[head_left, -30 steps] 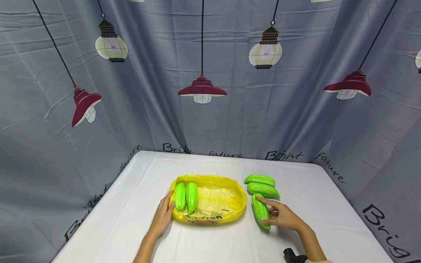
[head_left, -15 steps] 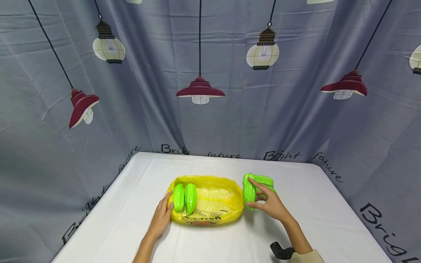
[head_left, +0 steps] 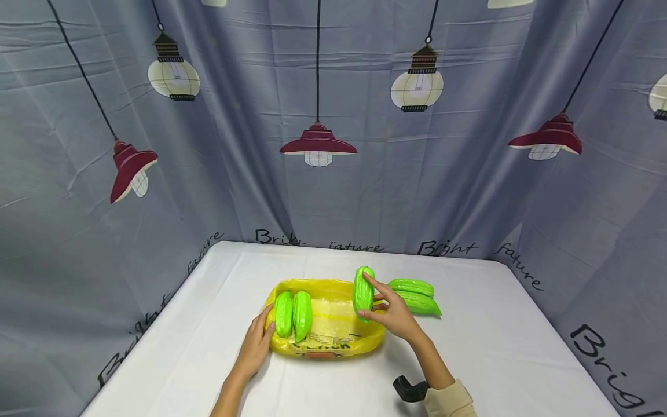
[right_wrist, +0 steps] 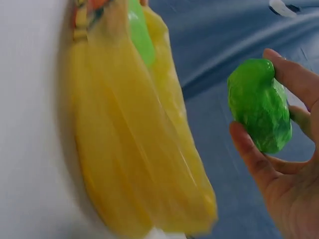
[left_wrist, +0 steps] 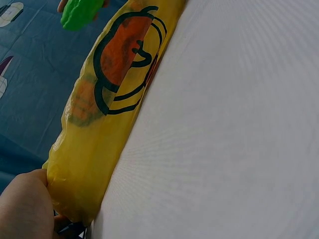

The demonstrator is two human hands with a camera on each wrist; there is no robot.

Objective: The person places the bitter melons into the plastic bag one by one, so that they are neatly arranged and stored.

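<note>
A yellow plastic bag point(head_left: 333, 346) lies spread wide on the white table. Two green bitter melons point(head_left: 302, 315) lie side by side inside its left part. My left hand point(head_left: 257, 341) holds the bag's left edge; the left wrist view shows the thumb point(left_wrist: 35, 179) against the yellow plastic. My right hand point(head_left: 394, 315) pinches another bitter melon point(head_left: 363, 289) between thumb and fingers. It is raised over the bag's right side, and in the right wrist view this bitter melon point(right_wrist: 259, 107) is apart from the bag.
Two more bitter melons point(head_left: 417, 294) lie on the table point(head_left: 500, 336) right of the bag, partly behind my right hand. A black curved object point(head_left: 410, 389) sits by my right forearm and sleeve. A grey-blue curtain point(head_left: 365, 197) printed with lamps hangs around the table.
The right hand has lifted a bitter melon from the table on the right and carried it left, over the bag. My left hand has stayed at the bag's edge.
</note>
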